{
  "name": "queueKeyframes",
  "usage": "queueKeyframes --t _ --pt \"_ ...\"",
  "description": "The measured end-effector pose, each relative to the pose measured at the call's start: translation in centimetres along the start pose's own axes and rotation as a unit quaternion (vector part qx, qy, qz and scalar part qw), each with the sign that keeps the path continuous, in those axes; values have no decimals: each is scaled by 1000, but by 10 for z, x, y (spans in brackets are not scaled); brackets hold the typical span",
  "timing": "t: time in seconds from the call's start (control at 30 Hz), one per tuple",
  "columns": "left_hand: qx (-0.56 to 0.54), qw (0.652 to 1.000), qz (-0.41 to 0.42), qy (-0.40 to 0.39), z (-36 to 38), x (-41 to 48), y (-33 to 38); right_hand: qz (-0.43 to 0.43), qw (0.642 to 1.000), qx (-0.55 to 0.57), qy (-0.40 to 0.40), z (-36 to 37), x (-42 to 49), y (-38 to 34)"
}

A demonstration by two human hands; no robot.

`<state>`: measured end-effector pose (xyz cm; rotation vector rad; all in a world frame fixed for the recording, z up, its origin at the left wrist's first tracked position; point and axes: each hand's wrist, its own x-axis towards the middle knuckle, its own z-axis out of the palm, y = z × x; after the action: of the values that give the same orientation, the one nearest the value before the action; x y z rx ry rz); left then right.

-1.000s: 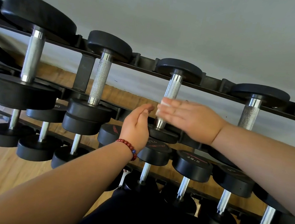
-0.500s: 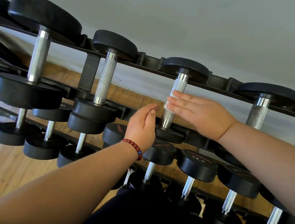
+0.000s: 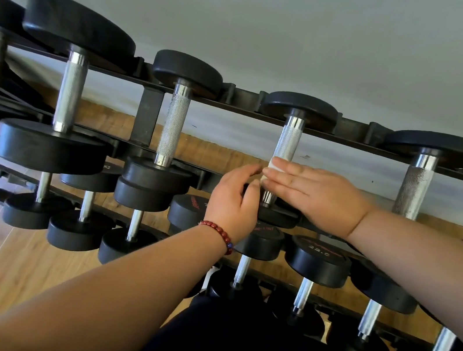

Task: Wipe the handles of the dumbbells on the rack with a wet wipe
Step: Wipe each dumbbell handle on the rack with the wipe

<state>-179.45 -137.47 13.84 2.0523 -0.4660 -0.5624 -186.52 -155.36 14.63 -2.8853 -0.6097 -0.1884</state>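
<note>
The right hand (image 3: 312, 195) is pressing the wipe (image 3: 275, 164) flat-fingered onto the handle (image 3: 289, 142), left hand (image 3: 231, 203) idling loose and empty; wrapping round should clean better.

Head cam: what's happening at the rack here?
A person is wiping a dumbbell handle on the top tier of the rack. The right hand presses a white wet wipe against it with straight fingers. The left hand, wearing a red bead bracelet, curls beside the handle's lower end; whether it grips anything isn't clear.
</note>
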Motion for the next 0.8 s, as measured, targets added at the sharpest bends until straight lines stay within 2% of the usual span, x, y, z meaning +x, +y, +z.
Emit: queueKeyframes --t 0.07,0.13,0.2,0.3,0.4,0.6,0.73,0.8 --pt "-5 1000 -4 4 1 0 1 -5 1000 -10 23 -3 2 13" --pt "-2 1000 -1 0 0 0 2 48 997 -23 58 -6 8 18" --pt "4 1000 5 -4 0 0 2 86 995 -20 55 0 8 8" --pt "10 1000 11 -8 0 2 0 67 996 -49 25 2 4 0" --pt "10 1000 10 -12 0 3 -1 87 989 -106 64 2 12 11" --pt "19 1000 13 -13 0 1 1 91 987 -111 71 7 17 7" --pt "18 1000 7 -13 -1 1 5 166 976 -96 100 5 29 3" --pt "23 1000 5 -16 -1 1 6 152 980 -88 89 12 25 -10"
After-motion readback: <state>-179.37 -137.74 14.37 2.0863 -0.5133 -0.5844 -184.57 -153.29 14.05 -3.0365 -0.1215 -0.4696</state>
